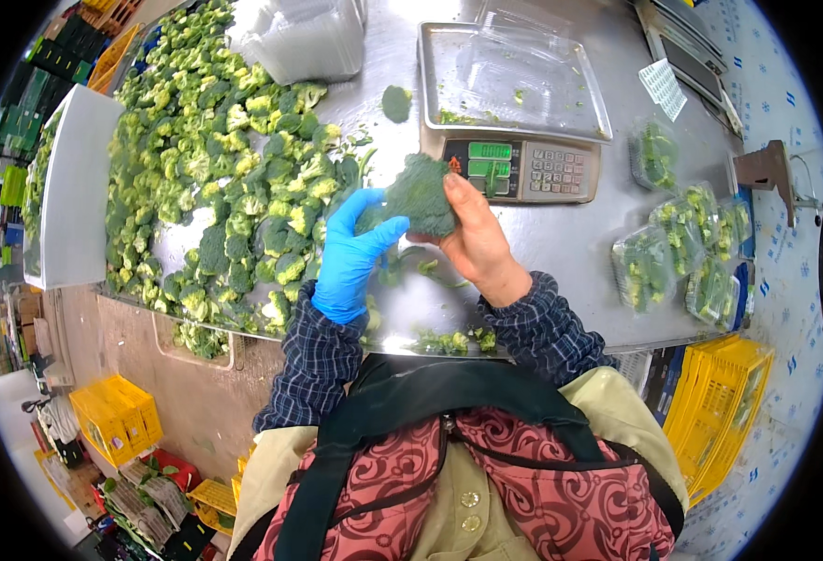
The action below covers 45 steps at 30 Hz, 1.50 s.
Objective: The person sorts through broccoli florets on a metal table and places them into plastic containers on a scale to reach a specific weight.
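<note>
A large dark green broccoli head (421,194) is held between my two hands above the metal table. My left hand (348,257), in a blue glove, curls its fingers and thumb against the left side of the head. Bare, my right hand (482,241) grips the opposite side, its thumb on top and the other fingers partly hidden below. A loose broccoli floret (396,104) lies beyond the hands. To the left spreads a big heap of cut broccoli florets (234,159). Stem scraps and small bits lie beneath and in front of my hands.
A digital scale (556,173) carries a metal pan (561,129) with clear plastic trays. Stacked clear containers (310,42) stand behind the heap. Filled broccoli packs (643,268) sit at right, below a metal bracket (766,173). Yellow crates (718,407) are beside the table; a white box (73,187) stands left.
</note>
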Each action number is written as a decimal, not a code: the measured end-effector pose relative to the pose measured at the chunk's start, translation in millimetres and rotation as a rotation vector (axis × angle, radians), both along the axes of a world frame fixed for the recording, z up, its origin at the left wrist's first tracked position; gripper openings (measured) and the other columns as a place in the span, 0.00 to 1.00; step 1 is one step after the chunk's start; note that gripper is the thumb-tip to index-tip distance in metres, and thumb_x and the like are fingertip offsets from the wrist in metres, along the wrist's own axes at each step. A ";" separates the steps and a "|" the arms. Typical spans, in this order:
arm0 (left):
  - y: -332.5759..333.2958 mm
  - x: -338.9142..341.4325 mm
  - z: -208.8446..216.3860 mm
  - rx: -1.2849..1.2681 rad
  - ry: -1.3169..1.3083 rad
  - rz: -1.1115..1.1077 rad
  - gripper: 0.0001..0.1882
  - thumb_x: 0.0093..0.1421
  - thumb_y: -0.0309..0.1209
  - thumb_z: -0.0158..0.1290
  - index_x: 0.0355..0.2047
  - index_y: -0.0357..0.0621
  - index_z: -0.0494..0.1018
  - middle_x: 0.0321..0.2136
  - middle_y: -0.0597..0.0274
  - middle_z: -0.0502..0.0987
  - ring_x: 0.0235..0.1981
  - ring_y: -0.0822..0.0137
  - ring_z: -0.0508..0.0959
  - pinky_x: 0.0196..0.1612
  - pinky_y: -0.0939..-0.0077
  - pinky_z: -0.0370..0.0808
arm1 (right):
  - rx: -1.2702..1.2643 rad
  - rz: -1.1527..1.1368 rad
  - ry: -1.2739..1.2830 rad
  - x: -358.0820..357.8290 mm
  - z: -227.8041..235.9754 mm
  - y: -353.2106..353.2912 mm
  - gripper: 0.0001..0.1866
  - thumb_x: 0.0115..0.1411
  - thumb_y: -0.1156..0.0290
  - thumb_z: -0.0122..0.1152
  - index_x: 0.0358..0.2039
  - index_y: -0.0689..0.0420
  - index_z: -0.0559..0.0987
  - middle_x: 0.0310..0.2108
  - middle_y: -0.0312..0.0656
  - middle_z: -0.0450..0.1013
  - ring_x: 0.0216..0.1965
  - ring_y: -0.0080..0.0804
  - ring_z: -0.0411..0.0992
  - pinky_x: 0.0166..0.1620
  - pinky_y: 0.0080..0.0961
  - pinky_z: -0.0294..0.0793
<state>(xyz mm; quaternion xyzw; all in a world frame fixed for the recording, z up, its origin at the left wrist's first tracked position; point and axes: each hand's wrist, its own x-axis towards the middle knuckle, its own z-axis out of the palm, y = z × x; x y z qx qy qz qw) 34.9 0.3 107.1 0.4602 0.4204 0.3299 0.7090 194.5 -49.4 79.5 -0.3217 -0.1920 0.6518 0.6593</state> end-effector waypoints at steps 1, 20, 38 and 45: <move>1.9 4.9 2.5 -0.035 -0.028 0.015 0.15 0.52 0.24 0.59 0.41 0.41 0.72 0.28 0.66 0.77 0.25 0.80 0.73 0.22 0.86 0.68 | -0.060 -0.016 -0.085 1.2 6.0 -1.1 0.22 0.67 0.55 0.43 0.53 0.55 0.69 0.43 0.39 0.74 0.39 0.28 0.74 0.37 0.28 0.78; 153.8 247.3 -47.9 0.327 -0.379 0.001 0.10 0.50 0.24 0.57 0.34 0.39 0.74 0.27 0.59 0.76 0.27 0.70 0.75 0.31 0.74 0.74 | 0.112 -0.498 -1.731 216.8 5.2 89.8 0.21 0.49 0.69 0.63 0.45 0.57 0.74 0.42 0.47 0.70 0.48 0.44 0.67 0.51 0.35 0.64; 133.3 -155.3 -79.3 0.795 0.917 0.633 0.21 0.47 0.31 0.61 0.43 0.41 0.73 0.39 0.51 0.75 0.40 0.53 0.74 0.46 0.63 0.72 | 0.139 -0.343 -1.723 159.6 27.9 40.0 0.14 0.57 0.77 0.54 0.45 0.62 0.75 0.43 0.44 0.73 0.45 0.31 0.72 0.49 0.26 0.70; 140.9 -279.2 -140.6 0.337 1.323 0.331 0.31 0.50 0.40 0.61 0.51 0.40 0.66 0.44 0.49 0.73 0.44 0.49 0.73 0.48 0.58 0.72 | 0.336 -0.028 -1.609 44.9 22.9 70.2 0.10 0.58 0.79 0.53 0.41 0.63 0.75 0.36 0.40 0.74 0.38 0.26 0.72 0.44 0.21 0.70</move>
